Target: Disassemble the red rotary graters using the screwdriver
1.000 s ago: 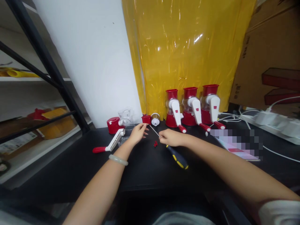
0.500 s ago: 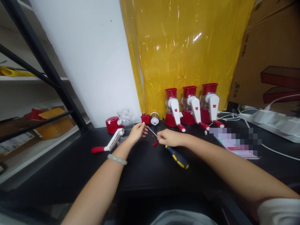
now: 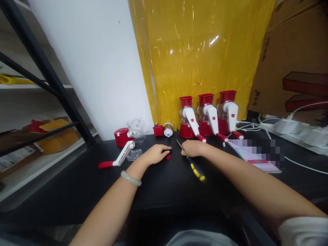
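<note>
My left hand is low over the black table, its thumb and index finger apart, beside small red pieces. Nothing shows between those fingers. To the right, my right hand is closed round the shaft of a screwdriver; its dark and yellow handle points toward the front and its tip sticks out at the far left of the fist. Left of my left hand lie a clear round part and a white crank with a red handle. Behind them are a red base and a clear housing.
Three red and white crank graters stand at the back right. A red part and a metal drum are near the yellow sheet. A tablet, cables and a power strip lie on the right.
My left hand has left the screwdriver tip and come down toward the red pieces, its fingers opening. My right hand has moved slightly right with the screwdriver, which is now steeper.
</note>
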A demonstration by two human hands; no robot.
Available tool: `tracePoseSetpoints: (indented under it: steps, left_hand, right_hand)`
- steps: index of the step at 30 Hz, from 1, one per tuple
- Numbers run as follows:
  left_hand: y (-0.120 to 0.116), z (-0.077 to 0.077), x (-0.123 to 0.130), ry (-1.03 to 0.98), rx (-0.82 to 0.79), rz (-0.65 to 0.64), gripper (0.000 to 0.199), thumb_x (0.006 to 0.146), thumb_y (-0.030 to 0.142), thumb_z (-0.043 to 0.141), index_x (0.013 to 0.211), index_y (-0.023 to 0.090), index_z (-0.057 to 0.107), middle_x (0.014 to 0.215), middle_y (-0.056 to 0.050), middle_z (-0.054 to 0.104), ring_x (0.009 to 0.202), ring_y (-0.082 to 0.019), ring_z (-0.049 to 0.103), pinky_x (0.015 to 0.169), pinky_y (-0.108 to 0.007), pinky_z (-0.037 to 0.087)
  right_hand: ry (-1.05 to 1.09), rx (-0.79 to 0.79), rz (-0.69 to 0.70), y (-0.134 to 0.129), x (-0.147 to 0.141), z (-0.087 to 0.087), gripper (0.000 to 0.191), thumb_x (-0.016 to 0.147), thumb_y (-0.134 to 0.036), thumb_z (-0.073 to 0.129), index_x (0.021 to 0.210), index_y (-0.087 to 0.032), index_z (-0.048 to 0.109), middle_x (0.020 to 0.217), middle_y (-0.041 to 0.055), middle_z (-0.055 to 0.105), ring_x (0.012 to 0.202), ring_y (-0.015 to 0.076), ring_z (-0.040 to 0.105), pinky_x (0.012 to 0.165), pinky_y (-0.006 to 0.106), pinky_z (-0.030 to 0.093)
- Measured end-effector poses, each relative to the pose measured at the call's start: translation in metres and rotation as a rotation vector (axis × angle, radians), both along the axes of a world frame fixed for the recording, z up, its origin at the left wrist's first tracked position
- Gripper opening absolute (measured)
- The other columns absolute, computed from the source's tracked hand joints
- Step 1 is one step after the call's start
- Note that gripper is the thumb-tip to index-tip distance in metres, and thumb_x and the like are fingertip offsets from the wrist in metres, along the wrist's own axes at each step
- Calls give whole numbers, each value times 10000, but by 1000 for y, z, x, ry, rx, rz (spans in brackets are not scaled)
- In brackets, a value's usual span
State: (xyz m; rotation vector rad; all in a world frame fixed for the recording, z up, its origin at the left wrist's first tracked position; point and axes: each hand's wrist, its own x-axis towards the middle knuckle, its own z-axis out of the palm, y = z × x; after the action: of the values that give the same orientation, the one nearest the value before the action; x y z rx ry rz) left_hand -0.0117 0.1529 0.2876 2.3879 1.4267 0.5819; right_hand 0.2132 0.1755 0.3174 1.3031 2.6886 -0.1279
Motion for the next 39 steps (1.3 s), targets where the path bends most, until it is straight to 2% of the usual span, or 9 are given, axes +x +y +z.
tracePoseSetpoints:
  steps: [6,9,14,19,22,25,31,35,39]
  left_hand:
    - [-9,8,9,3,-18,7,361,927,439,609,722,214,802,892,-68,827,866,-249,762,833,-294,538]
    - [-11,12,11,63,31,27,379,945,412,579,737,195,809,763,-67,801,681,-215,714,689,-285,489]
    - [-11,12,10,23,50,15,324,940,372,590,826,186,830,775,-72,800,677,-211,705,635,-282,459]
    - [-7,7,6,-75,67,14,266,901,333,623,977,188,832,818,-70,811,712,-216,724,655,-287,494]
    - [-5,6,4,-84,69,22,278,898,338,621,998,185,830,823,-69,811,714,-212,722,658,-287,496]
    - [-5,7,2,-80,65,31,291,902,340,613,1021,181,825,822,-69,809,710,-209,724,659,-286,498]
    - [-6,5,-1,-140,65,46,279,891,339,627,1016,182,821,840,-73,814,749,-223,744,686,-292,525]
    - [-5,3,-3,-150,64,49,279,890,347,640,1022,182,821,866,-77,818,786,-233,751,710,-297,540]
    - [-6,3,-2,-152,63,44,279,899,347,637,1029,185,822,886,-84,819,775,-232,750,696,-297,539]
  right_hand:
    - [-38,-28,-12,1,2,3,397,942,-268,490,1088,-6,749,1088,270,744,975,325,740,710,336,490]
    - [-6,-22,-44,1,2,0,385,949,-285,495,1109,-26,730,1120,273,734,1012,337,737,730,344,497]
    - [154,113,-71,-3,0,-1,402,968,-359,520,1263,-96,593,1160,231,720,997,331,728,748,352,485]
    - [549,267,-18,11,-1,33,253,999,-361,471,1139,-172,565,1030,137,713,941,243,677,817,317,462]
    - [762,528,-137,41,-1,59,290,959,-315,505,1196,-153,542,1201,184,633,1156,288,585,990,378,429]
    - [901,702,-345,78,-2,77,539,874,-315,601,1362,-141,452,1393,233,485,1334,360,445,1099,479,355]
    - [1088,445,-640,131,-2,79,922,740,-308,741,1513,-132,268,1463,278,439,1363,364,479,1079,458,423]
    - [1231,204,-659,149,1,67,861,757,-308,728,1490,-120,317,1351,218,598,1166,267,655,920,324,531]
    - [1256,196,-658,155,4,62,785,737,-315,751,1419,-108,423,1311,208,646,1141,271,675,919,325,539]
